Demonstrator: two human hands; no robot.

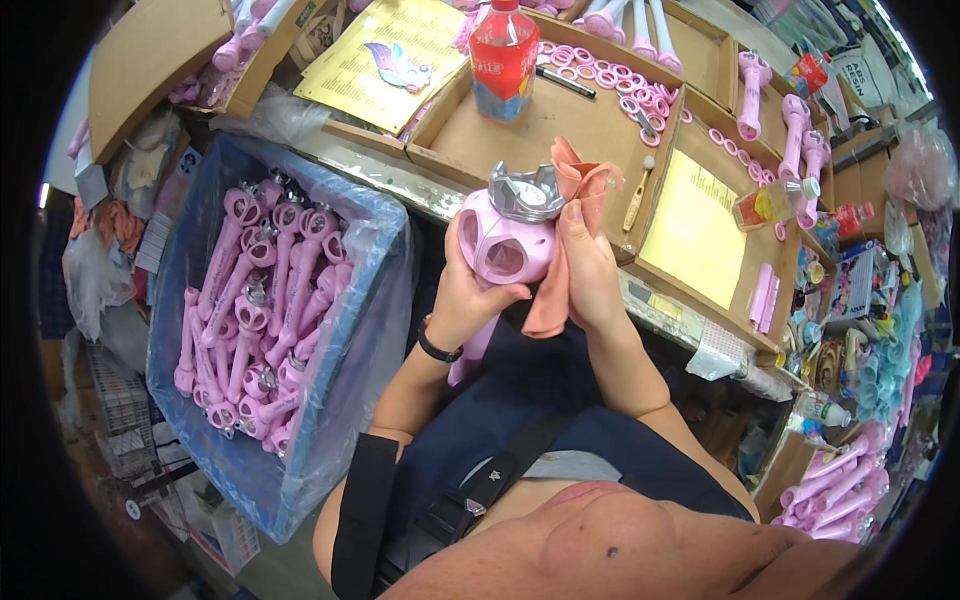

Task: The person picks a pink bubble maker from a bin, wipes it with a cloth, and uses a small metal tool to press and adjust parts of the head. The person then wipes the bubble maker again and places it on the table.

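Between my hands is a pink toy wand point(512, 243) with round openings in its head and a silver crown-shaped top point(526, 194). My left hand point(463, 290) is wrapped round the head from the left, thumb at its lower side; the pink handle hangs below, partly hidden by my wrist. In my right hand point(592, 265) an orange cloth point(548, 305) is pinched against the right side of the head and crown. One end of the cloth sticks up above my fingers, the other drapes below.
At the left, a blue plastic-lined bin point(385, 215) holds several similar pink wands. Ahead are cardboard trays point(450, 160) with pink rings point(655, 100), a red-labelled bottle point(505, 60), a brush point(638, 195) and yellow sheets point(690, 235). More pink wands point(835, 490) lie in a box at lower right.
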